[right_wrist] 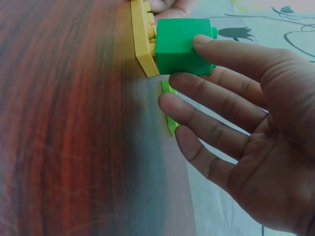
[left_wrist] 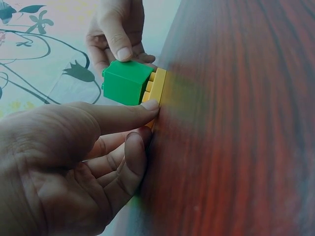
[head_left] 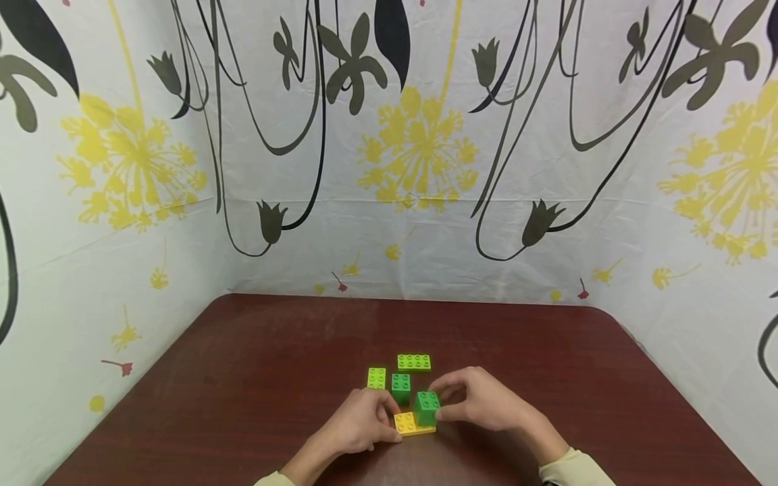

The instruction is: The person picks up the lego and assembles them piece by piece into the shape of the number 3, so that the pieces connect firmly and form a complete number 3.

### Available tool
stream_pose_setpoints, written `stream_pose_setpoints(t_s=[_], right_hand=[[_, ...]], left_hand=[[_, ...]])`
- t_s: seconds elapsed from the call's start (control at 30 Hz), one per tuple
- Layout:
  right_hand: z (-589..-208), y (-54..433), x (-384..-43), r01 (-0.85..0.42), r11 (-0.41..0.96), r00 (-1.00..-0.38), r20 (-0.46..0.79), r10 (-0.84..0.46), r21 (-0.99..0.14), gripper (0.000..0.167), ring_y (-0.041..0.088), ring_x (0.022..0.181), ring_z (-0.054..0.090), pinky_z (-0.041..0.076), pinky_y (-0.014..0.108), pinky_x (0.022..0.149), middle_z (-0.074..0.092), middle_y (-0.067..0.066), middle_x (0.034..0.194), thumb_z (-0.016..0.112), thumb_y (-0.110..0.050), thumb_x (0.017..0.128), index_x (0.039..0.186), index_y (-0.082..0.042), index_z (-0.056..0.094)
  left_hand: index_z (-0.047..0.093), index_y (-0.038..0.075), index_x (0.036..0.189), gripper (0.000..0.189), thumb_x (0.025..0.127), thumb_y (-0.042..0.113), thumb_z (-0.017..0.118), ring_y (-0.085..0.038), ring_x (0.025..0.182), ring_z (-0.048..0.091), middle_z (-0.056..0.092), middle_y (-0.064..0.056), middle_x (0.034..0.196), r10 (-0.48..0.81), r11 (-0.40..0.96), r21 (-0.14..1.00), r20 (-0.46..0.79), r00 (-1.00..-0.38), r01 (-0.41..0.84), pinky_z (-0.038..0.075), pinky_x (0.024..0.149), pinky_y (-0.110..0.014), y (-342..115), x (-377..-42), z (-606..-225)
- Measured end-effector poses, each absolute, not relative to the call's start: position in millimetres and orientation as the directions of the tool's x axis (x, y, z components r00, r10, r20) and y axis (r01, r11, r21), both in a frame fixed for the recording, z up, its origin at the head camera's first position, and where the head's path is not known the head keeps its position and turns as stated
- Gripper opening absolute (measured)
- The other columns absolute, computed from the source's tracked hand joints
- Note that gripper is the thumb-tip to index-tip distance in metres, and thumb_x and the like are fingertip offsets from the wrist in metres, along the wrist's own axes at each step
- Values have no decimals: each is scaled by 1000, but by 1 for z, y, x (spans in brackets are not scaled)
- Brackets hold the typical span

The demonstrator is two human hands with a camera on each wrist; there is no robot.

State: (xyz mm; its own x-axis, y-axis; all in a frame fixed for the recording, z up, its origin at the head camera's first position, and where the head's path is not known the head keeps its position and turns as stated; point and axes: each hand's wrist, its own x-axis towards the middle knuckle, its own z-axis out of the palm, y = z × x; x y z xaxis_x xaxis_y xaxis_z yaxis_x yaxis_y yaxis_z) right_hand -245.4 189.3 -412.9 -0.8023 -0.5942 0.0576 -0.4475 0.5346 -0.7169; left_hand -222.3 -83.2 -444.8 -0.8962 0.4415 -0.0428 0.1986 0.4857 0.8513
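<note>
A flat yellow building brick [head_left: 404, 424] lies near the front of the table. My left hand [head_left: 361, 422] pinches its left end between thumb and fingers. Above the yellow brick's right end is a taller green building brick [head_left: 427, 405], which my right hand [head_left: 483, 399] grips by its sides. From the left wrist, yellow studs show in a narrow gap below the green brick [left_wrist: 125, 83], which looks slightly tilted. In the right wrist view the thumb presses one face of the green brick [right_wrist: 177, 46], and the lower fingers are spread.
Just beyond the hands stand a second green brick [head_left: 400, 388] and a lime brick [head_left: 376, 378] to its left. Farther back lies a longer lime brick [head_left: 414, 363]. The dark red wooden table [head_left: 292, 337] is enclosed by a patterned cloth [head_left: 377, 250] at the back and sides.
</note>
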Motion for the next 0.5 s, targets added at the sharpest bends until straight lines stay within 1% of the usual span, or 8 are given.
stream_pose_setpoints(t_s=[0.17, 0.37, 0.43, 0.5], right_hand=[[-413, 188, -245, -448, 541, -807, 60, -588, -712, 35, 13, 98, 76, 59, 27, 81, 81, -5, 104, 86, -32, 89, 120, -16, 79], [-413, 185, -244, -460, 559, -813, 73, -578, -690, 30, 11, 104, 74, 59, 27, 82, 80, -8, 112, 85, -34, 90, 117, -21, 80], [-413, 184, -244, -458, 555, -812, 73, -579, -694, 29, 11, 103, 74, 59, 27, 81, 80, -7, 113, 85, -33, 90, 116, -21, 81], [-413, 184, -243, -443, 545, -812, 62, -580, -712, 28, 10, 98, 75, 59, 27, 79, 80, -6, 111, 85, -31, 89, 115, -20, 80]], left_hand=[[72, 6, 99, 26, 80, 4, 90, -11, 45, 52, 63, -1, 69, 442, 483, 853, -43, -896, 197, 48, 42, -25, -83, -222, -445], [72, 6, 99, 26, 80, 4, 90, -11, 45, 53, 63, -1, 68, 444, 485, 850, -36, -895, 207, 48, 42, -25, -83, -223, -445], [72, 6, 99, 26, 80, 4, 90, -11, 45, 53, 63, -1, 68, 442, 485, 851, -39, -896, 202, 48, 42, -25, -83, -223, -445], [72, 6, 98, 26, 80, 4, 90, -11, 45, 52, 63, -1, 68, 440, 485, 851, -41, -897, 199, 48, 42, -25, -83, -223, -445]])
